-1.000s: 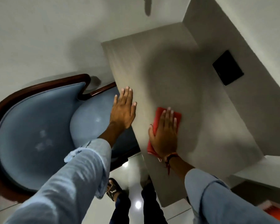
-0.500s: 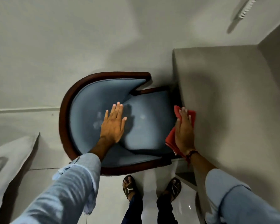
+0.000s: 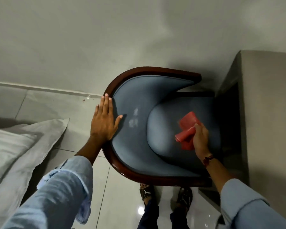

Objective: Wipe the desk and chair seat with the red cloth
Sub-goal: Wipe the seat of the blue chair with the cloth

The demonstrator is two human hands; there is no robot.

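So the chair [image 3: 132, 146] is one of those rounded tub shapes: dusty blue fabric padding, a glossy dark wood rim curving around it, and a domed chair seat [image 3: 163, 128] with a soft matte nap. The red cloth [image 3: 186, 129] is a thin fabric, bunched and partly rolled (one flat corner sticks out toward the wall), and it's lying on the right part of the seat. The right hand [image 3: 201, 139] has its fingers [image 3: 198, 128] curled down over the near edge of the cloth, clamped on it, palm facing down, wrist bent with a red thread band on it. The left hand [image 3: 104, 119] is flat on the curved backrest edge, fingers straight and together, thumb spread out onto the blue padding. Both arms are in light blue denim-looking sleeves. The bench [image 3: 269, 100] is a plain beige matte slab just right of the chair. Shiny pale tiles on the floor [image 3: 119, 192], rumpled white bedding [image 3: 15, 146] at left.
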